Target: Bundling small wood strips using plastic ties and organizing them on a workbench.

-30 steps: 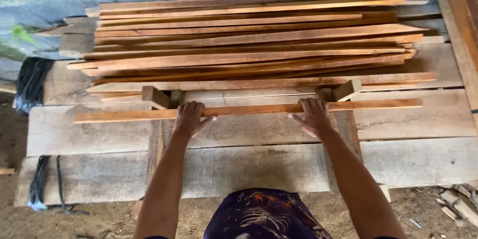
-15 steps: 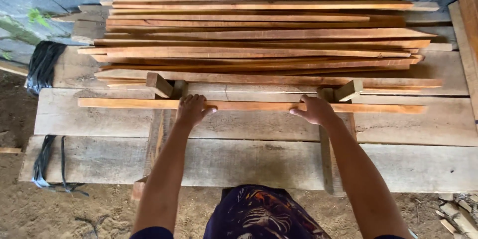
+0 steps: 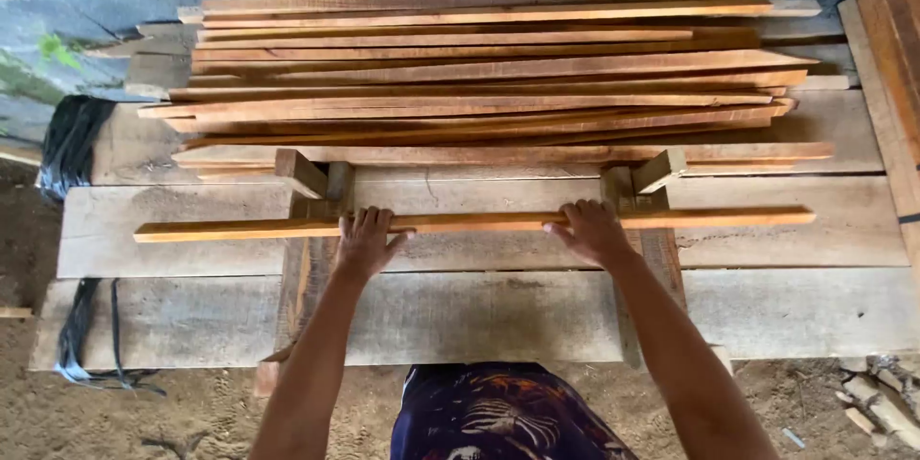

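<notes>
A long thin reddish wooden slat (image 3: 479, 222) lies crosswise over the wide grey planks (image 3: 795, 230) of a work platform. My left hand (image 3: 367, 241) grips it left of centre, fingers curled over its far edge. My right hand (image 3: 591, 230) holds the same slat right of centre. Just behind the slat stand two small wooden stop blocks, the left block (image 3: 305, 174) and the right block (image 3: 654, 175). Beyond them is a stack of several similar slats (image 3: 479, 77), laid lengthwise against a concrete wall.
More boards lean at the right edge (image 3: 891, 57). Black plastic sheeting (image 3: 69, 139) hangs off the platform's left end, and black straps (image 3: 81, 335) trail onto the sandy ground. Wood offcuts (image 3: 877, 402) lie at the lower right. My patterned garment (image 3: 498, 417) shows at the bottom.
The view has shifted slightly, with the platform sitting a little higher and more to the right in frame. Both hands stay on the slat, in the same grip.
</notes>
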